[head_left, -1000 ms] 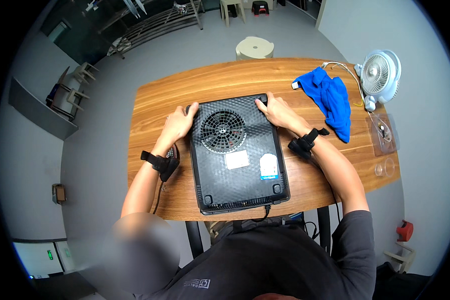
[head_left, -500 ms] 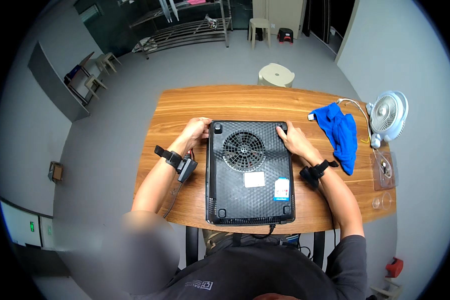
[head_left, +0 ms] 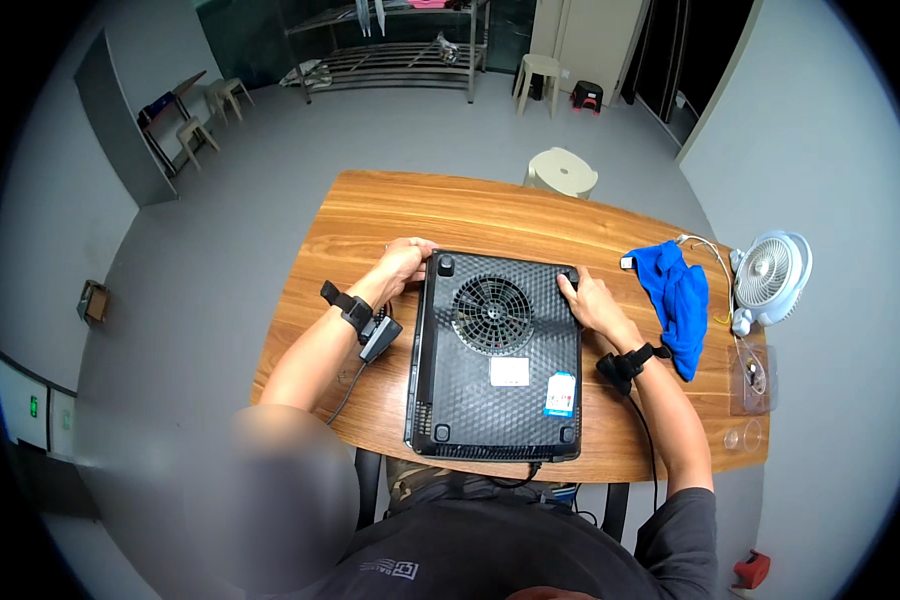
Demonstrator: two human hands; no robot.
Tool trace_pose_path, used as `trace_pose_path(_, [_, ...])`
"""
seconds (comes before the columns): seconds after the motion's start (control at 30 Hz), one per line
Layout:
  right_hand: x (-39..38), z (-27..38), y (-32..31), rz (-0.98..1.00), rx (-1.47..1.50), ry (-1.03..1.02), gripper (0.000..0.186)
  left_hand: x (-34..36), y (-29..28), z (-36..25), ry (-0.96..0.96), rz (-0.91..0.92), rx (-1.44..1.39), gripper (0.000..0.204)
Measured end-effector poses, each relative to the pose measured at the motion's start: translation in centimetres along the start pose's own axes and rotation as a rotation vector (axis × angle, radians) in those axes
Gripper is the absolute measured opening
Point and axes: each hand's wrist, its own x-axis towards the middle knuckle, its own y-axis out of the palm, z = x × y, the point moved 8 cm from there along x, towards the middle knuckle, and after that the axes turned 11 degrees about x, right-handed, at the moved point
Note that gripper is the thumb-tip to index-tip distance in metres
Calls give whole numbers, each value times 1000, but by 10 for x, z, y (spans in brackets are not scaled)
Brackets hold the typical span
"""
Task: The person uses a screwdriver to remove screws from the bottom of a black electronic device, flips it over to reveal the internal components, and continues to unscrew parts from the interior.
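Note:
A black, flat induction cooker (head_left: 485, 400) lies on the table in front of me with its underside up. A round fan grille (head_left: 493, 313), small feet at the corners, a white label and a blue-and-white sticker show on it. My left hand (head_left: 406, 260) holds its far left corner, fingers curled at the edge and partly hidden. At the far right corner my right hand (head_left: 594, 302) grips, thumb on top near the foot and the other fingers along the side. A black power cord (head_left: 533, 472) comes out at the near edge, close to my body.
The wooden table (head_left: 450, 200) bears a blue cloth (head_left: 675, 305) on the right, beside a light blue fan (head_left: 770, 275). A clear plastic box (head_left: 752, 380) sits near the right edge. Cabled black devices (head_left: 625, 368) are strapped to both wrists. A cream stool (head_left: 562, 172) stands beyond the table.
The whole view has shifted and turned slightly. Both hands keep their hold on the far corners of the induction cooker, which looks slightly tilted compared with before.

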Motion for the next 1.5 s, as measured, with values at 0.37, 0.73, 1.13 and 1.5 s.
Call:
trace_pose_path(0.37, [1, 2, 2, 61, -2, -39, 64, -6, -1, -5, -32, 25, 103, 21])
trace_pose_path(0.73, [2, 1, 2, 19, 22, -74, 63, 5, -4, 6, -18, -27, 74, 20])
trace_pose_path(1.13, [1, 4, 1, 28, -12, -92, 54, 4, -6, 4, -21, -19, 126, 18])
trace_pose_path(1.5, [-5, 12, -1, 10, -51, -151, 52, 10, -2, 10, -66, 19, -2, 16])
